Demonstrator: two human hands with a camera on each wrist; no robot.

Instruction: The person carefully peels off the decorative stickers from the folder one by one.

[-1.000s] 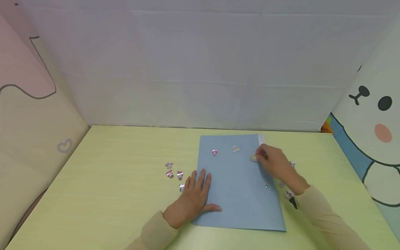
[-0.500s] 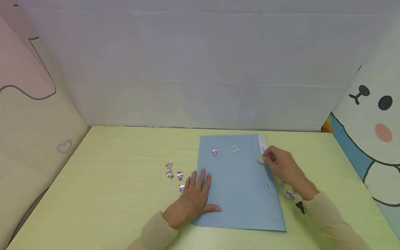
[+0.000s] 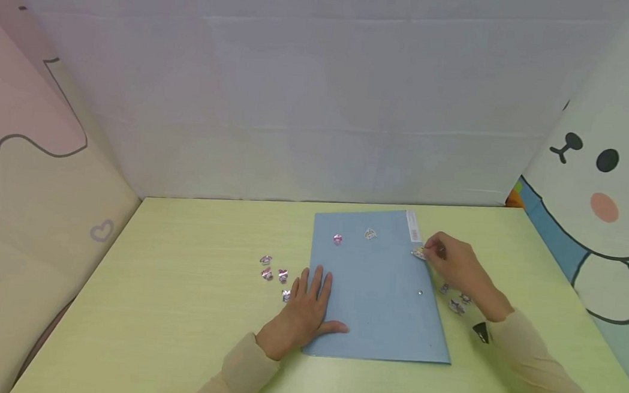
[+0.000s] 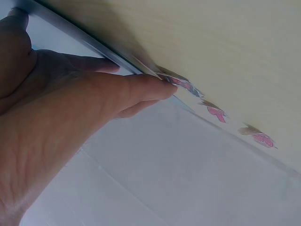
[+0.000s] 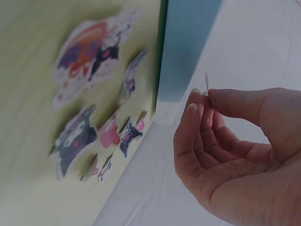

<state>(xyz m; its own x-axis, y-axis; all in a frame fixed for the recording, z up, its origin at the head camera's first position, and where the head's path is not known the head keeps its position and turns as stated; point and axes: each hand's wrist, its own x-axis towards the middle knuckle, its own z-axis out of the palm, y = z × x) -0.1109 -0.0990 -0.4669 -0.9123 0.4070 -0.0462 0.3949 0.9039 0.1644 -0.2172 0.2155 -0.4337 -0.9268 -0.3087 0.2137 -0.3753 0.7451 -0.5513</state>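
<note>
A blue folder [image 3: 374, 314] lies on the table in the head view. My left hand [image 3: 303, 313] rests on its left edge with fingers spread and thumb out over the cover. Between thumb and fingertips, my right hand [image 3: 457, 266] pinches a small pale sticker [image 3: 418, 253] above the folder's right edge. In the right wrist view, that sticker [image 5: 206, 82] is seen edge-on; whether it touches the cover cannot be told. A pink sticker [image 3: 337, 239] and a whitish sticker [image 3: 370, 234] are on the upper part of the cover.
Several small pink stickers [image 3: 267, 273] lie left of the folder, one beside my left fingers. Character stickers [image 5: 75, 136] lie right of it, below my right arm, near a dark piece [image 3: 481, 332]. A white label [image 3: 413, 226] marks the folder's top right corner.
My right hand has moved right with the pinched sticker, from over the cover to its right edge. More of the white label and the stickers on the right show. My left hand has stayed put.
</note>
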